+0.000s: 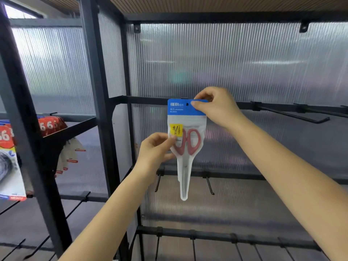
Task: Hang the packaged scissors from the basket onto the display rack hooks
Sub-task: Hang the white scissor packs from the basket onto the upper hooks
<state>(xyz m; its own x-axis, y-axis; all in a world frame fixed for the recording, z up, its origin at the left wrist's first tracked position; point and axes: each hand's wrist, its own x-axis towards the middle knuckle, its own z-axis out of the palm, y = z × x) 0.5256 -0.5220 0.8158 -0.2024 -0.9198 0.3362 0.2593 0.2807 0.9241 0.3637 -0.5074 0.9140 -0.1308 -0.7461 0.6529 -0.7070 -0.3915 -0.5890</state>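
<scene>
Forearms (pixel 116 213); black rack (pixel 98 102); ribbed panel (pixel 244 63)

You are seeing one packaged scissors (pixel 185 140) showing, one left hand (pixel 156 153) and one right hand (pixel 216 106) gripping it, and two red-topped product stacks (pixel 50 126) hanging at the rack's left edge.

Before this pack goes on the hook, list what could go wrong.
1. The right hand pinches the blue header right beside the hang hole; the thumb could block the hook's path.
2. The pack sits against the upper rail and no hook tip shows at the hole, so the hole may miss and the card may tear.
3. The left hand holds only the pouch's edge by the red scissors; that grip may slip.
</scene>
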